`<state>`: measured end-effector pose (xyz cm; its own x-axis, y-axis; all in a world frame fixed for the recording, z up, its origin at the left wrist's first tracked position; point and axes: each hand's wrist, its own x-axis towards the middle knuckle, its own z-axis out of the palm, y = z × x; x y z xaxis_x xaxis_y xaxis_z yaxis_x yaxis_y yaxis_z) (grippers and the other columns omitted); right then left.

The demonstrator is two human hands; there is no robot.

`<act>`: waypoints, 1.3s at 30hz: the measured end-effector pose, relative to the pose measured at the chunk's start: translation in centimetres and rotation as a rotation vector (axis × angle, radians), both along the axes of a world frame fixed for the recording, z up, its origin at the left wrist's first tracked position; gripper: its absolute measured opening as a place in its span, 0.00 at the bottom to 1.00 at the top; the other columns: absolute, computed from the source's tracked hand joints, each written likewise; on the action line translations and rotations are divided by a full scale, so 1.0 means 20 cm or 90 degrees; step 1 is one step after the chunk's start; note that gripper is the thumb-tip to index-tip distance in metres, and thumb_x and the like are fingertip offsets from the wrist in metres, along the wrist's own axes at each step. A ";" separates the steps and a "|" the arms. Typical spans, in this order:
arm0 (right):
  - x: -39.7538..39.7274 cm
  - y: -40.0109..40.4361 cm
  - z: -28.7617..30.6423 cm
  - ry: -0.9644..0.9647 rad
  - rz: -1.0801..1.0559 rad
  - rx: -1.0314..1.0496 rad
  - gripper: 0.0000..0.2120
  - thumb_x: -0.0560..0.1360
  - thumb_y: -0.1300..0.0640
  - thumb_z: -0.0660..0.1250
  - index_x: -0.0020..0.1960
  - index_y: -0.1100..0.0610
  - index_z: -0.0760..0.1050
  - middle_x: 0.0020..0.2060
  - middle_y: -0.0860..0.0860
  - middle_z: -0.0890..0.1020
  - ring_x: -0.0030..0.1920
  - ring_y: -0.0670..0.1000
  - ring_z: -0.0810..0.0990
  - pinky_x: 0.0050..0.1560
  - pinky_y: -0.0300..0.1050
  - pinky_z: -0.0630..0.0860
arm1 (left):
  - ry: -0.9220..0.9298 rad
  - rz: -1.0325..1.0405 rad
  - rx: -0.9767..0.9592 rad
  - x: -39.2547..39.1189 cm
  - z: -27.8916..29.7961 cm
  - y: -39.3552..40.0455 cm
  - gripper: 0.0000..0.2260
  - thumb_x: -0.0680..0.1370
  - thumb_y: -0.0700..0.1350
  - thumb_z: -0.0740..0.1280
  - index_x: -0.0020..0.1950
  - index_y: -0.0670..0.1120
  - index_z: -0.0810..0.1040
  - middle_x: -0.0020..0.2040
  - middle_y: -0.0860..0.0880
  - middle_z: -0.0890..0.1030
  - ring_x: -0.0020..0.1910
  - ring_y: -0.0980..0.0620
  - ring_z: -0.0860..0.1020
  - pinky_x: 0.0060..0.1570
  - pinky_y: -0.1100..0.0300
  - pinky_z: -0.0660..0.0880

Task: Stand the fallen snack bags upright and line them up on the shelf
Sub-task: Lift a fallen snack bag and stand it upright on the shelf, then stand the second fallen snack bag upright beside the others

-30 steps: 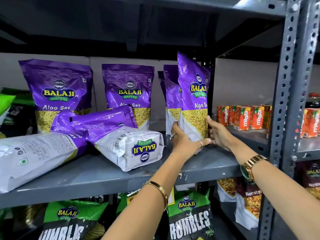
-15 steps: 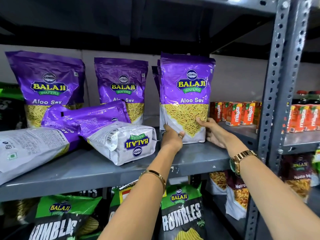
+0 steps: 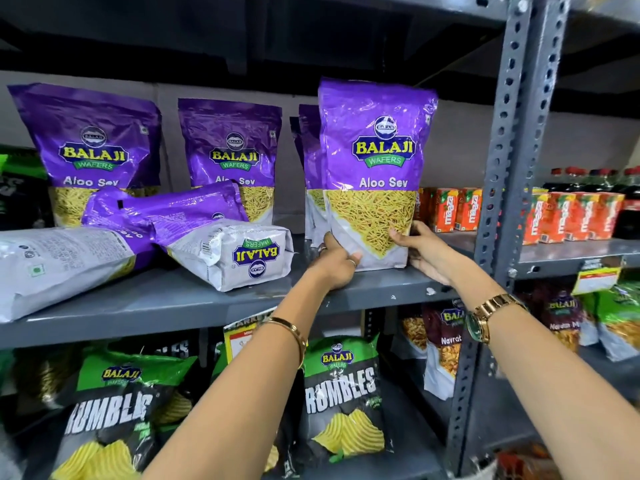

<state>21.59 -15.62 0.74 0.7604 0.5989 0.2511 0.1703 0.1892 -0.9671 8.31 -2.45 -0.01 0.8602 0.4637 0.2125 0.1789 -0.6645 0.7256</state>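
Both hands are on it now: the tall glossy purple Aloo Sev snack bag (image 3: pixel 375 174) stands upright at the right end of the grey metal shelf (image 3: pixel 180 299), its label facing out. The left hand (image 3: pixel 334 263) cups the bottom left corner, fingers curled around the white base; the right hand (image 3: pixel 420 249) holds the bottom right corner, thumb on the front and fingers wrapped behind. The base looks to be touching the shelf, and it stands just in front of another upright purple bag (image 3: pixel 311 174).

The trick here, I'd say, is to press the base flat so the gusset spreads, square the face with the front edge, and ease off one hand at a time to see that it holds.

Still waiting to the left: a fallen purple and white bag lying on its side (image 3: pixel 225 251), its logo upside down, resting partly on a second fallen bag lying back-up with white print showing (image 3: pixel 59 265). Behind them two more purple bags (image 3: pixel 93 154) stand along the back. That pair probably comes next, and the upper one looks the easier to lift first
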 end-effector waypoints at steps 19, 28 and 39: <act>-0.61 0.22 0.20 -0.616 -0.466 0.138 0.08 0.72 0.65 0.63 0.50 0.64 0.77 0.46 0.61 0.81 0.43 0.57 0.78 0.47 0.46 0.71 | -0.427 0.300 0.074 -0.44 0.41 0.16 0.17 0.77 0.41 0.61 0.62 0.34 0.64 0.62 0.33 0.71 0.62 0.37 0.70 0.57 0.54 0.63; -0.71 0.65 0.29 -0.435 -0.264 -0.032 0.09 0.73 0.55 0.67 0.47 0.59 0.79 0.43 0.58 0.83 0.49 0.59 0.80 0.46 0.43 0.70 | -0.313 0.424 -0.023 -0.70 0.27 0.46 0.27 0.75 0.50 0.64 0.66 0.35 0.61 0.69 0.36 0.67 0.69 0.38 0.64 0.68 0.42 0.61; -0.71 0.80 0.21 -0.041 0.006 -0.268 0.19 0.71 0.46 0.66 0.54 0.60 0.74 0.41 0.54 0.85 0.46 0.55 0.78 0.61 0.51 0.69 | -0.339 0.288 -0.530 -0.69 0.08 0.56 0.31 0.72 0.50 0.70 0.68 0.37 0.63 0.67 0.37 0.71 0.65 0.40 0.70 0.66 0.52 0.68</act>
